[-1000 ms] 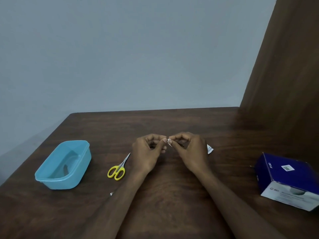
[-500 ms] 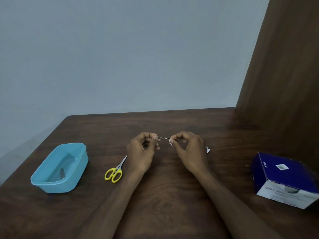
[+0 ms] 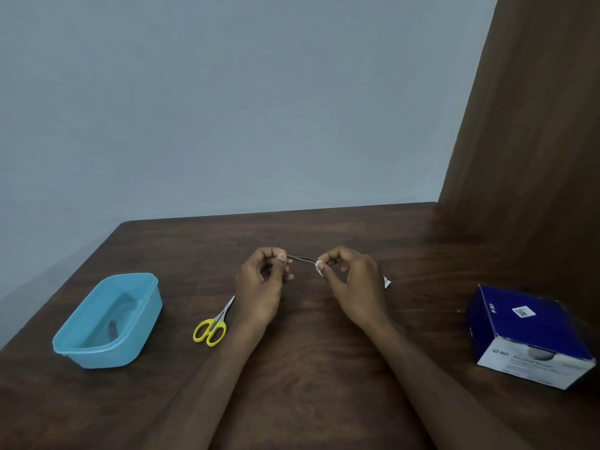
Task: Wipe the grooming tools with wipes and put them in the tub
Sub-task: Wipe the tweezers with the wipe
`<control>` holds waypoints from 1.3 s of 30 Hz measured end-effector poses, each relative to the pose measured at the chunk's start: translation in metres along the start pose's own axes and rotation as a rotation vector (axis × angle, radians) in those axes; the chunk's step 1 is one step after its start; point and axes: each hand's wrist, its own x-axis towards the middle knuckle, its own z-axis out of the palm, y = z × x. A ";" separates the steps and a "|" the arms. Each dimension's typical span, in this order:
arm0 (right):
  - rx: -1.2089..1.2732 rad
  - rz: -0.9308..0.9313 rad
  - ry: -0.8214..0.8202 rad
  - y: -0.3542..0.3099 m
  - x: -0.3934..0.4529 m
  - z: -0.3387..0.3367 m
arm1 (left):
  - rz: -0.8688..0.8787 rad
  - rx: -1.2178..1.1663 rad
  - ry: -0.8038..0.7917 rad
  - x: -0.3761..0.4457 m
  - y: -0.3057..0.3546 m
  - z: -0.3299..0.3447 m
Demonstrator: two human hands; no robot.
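Head view, hands: the left hand (image 3: pixel 259 287) is pinching one end of a thin metal tool (image 3: pixel 301 258); the right hand (image 3: pixel 352 282) is pressing a small white wipe (image 3: pixel 319 267) around the other end.
Tool axis: it is lying left to right between the hands, above the desk (image 3: pixel 308 368).
Tub (image 3: pixel 108 321): it is standing well to the left, so the left hand is nearer.
Scissors (image 3: pixel 212 323): they are waiting just beside the left wrist, probably not yet wiped.
Box (image 3: pixel 526 336): far right.
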 end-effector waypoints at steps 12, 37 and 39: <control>0.091 -0.011 -0.044 -0.004 0.000 -0.001 | -0.056 -0.147 0.027 -0.003 0.004 0.001; 0.325 0.211 0.199 0.004 0.007 -0.003 | -0.153 -0.119 0.003 -0.008 0.007 -0.008; 0.270 0.105 0.270 0.000 0.005 -0.008 | -0.169 -0.120 -0.006 -0.008 0.007 -0.008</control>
